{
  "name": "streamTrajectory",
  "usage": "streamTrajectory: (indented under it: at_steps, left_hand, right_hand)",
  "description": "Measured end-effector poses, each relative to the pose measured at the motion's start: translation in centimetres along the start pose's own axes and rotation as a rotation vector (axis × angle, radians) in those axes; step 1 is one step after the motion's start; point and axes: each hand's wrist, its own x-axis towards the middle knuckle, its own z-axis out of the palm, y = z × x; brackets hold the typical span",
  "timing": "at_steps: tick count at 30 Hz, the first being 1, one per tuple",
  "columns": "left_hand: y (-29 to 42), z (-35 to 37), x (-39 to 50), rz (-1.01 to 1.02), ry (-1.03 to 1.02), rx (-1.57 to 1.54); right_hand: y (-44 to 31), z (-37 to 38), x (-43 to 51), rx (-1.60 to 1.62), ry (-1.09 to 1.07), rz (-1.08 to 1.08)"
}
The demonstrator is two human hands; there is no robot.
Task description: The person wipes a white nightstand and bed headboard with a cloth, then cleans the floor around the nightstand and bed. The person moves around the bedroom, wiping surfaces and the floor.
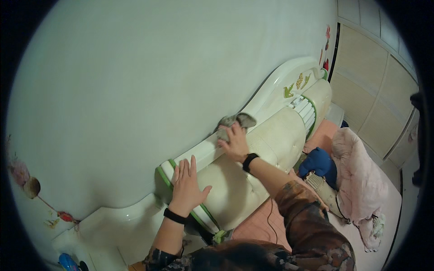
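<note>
My right hand (236,144) presses a crumpled grey cloth (228,126) onto the white top rail of a bed's headboard (268,98), close to the wall. Some of the cloth bulges out past the fingertips. Below the rail is the headboard's cream padded panel (227,184). My left hand (187,184), fingers spread and holding nothing, is at the headboard's near end, over its green-and-white edge trim; whether the palm touches it I cannot tell. Both wrists wear black bands.
A pink quilt (354,176), a blue plush toy (317,162) and a cable (270,220) lie on the bed. A white cabinet (112,230) stands at the lower left, with a blue object (67,261) beside it. Wardrobe doors (359,61) are at the right.
</note>
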Motion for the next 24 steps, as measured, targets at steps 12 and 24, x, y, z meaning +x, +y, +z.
streamTrajectory:
  at_steps: [12, 24]
  left_hand:
    - [-2.4, -6.2, -11.4, 0.064, 0.39, -0.177]
    - [-7.6, -8.6, -22.7, 0.053, 0.31, -0.163]
  right_hand:
    - [-20.6, 6.3, -2.2, 0.917, 0.017, 0.307]
    - [-24.1, 4.0, -13.6, 0.464, -0.295, 0.546]
